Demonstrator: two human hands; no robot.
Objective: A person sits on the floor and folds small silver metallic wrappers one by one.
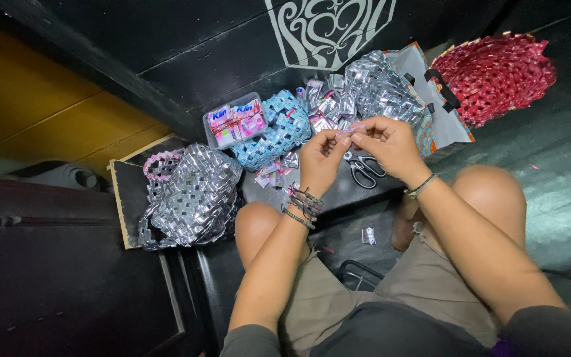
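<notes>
- While both hands meet above the scissors point(363, 168), the left hand point(322, 158) and right hand point(390, 144) pinch one small folded wrapper strip point(350, 131) between fingertips.
- Grip: narrow, closed on the strip; the fold itself is apparently hidden.
- Advice: keep edges aligned and crease firmly, working beside the silver woven pile point(375, 86).
</notes>
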